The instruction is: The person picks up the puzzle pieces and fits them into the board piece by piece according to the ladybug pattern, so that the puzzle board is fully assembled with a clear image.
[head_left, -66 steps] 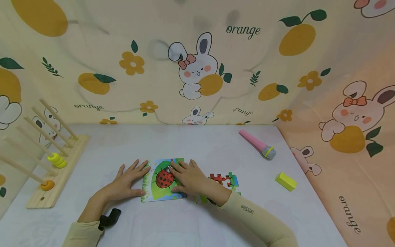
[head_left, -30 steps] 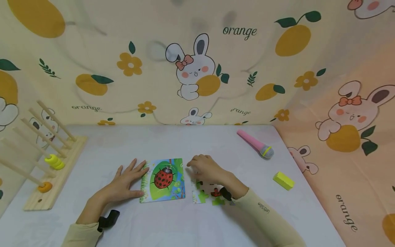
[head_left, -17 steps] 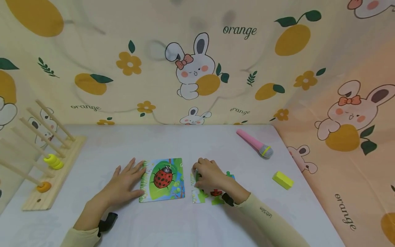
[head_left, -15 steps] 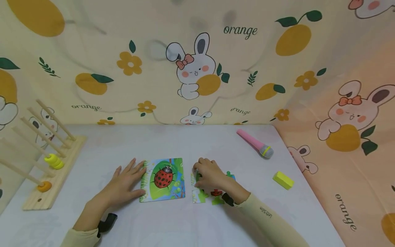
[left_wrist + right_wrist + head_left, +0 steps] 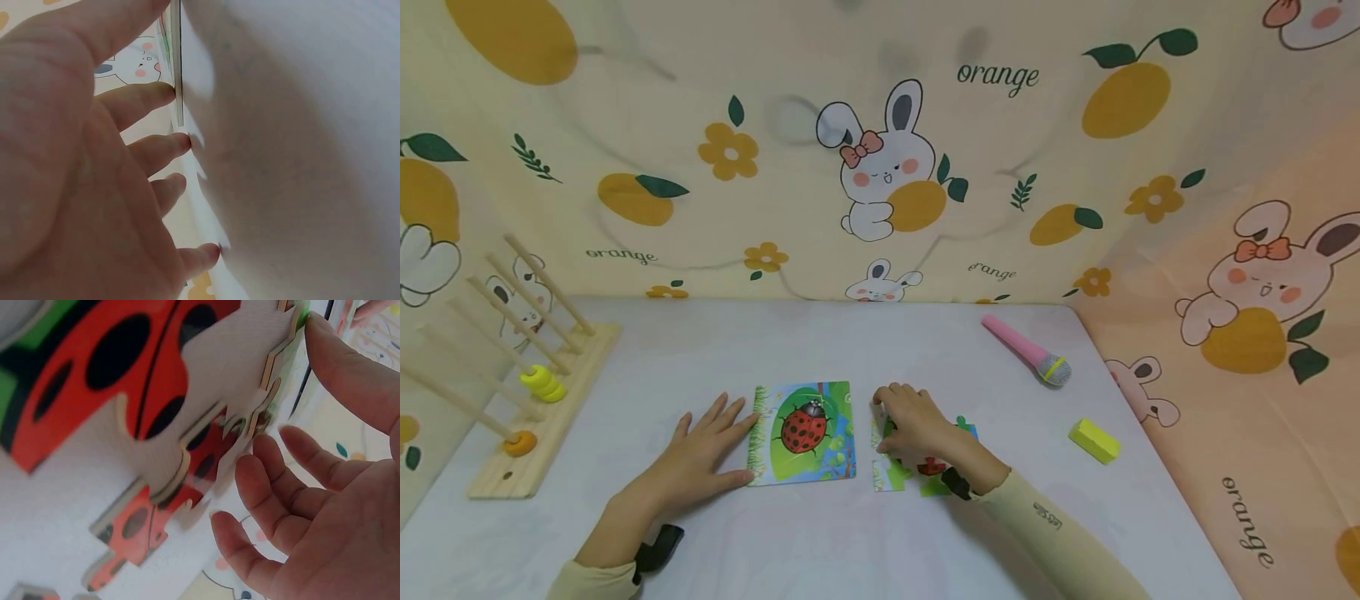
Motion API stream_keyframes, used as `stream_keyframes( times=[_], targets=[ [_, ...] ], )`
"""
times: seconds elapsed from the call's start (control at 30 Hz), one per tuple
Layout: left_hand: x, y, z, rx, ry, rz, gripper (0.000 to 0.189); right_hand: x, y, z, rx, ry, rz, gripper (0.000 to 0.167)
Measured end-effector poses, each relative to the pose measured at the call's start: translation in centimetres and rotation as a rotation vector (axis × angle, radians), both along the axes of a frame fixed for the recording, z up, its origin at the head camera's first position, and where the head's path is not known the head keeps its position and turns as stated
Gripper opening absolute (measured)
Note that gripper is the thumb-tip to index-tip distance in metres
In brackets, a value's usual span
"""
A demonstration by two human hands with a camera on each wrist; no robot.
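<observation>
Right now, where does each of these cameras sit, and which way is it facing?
Head: worn on the person's head, looking forward and down at the ladybug board and puzzle pieces; the left hand, right hand and sleeves show.
Left wrist: on that wrist, looking past the left palm and fingers at the board's edge and the white table.
Right wrist: on that wrist, looking at the puzzle pieces up close; the right palm and fingers show.
Shared: head and right wrist views both show the right hand and puzzle pieces.

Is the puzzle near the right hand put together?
No, in pieces: puzzle pieces lie with white table showing between them.
</observation>
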State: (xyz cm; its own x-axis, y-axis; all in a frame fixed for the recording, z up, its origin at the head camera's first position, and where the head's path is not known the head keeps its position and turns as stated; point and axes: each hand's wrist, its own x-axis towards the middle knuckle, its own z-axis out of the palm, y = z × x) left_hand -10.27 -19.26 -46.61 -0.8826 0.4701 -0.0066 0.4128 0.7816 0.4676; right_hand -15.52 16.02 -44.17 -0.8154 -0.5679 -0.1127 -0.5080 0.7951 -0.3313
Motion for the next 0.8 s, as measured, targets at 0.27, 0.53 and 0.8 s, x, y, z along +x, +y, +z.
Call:
stream_keyframes(
  times=[0.27,0.53,0.8],
  targets=[
    [0.10,-0.01,0.16,-0.001,-0.009,0.008,0.083,-0.02,-0.13,0.09,0.023,-0.018,-0.067,0.055],
    [0.05,-0.10,-0.17,-0.007,-0.013,0.004,0.083,0.10,-0.26,0.08,-0.011,-0.065,-0.109,0.057],
    [0.08,-0.07,-0.06,0.006,-0.013,0.007,0.082,0.37,-0.51,0.05,-0.118,-0.171,-0.094,0.057]
  ],
)
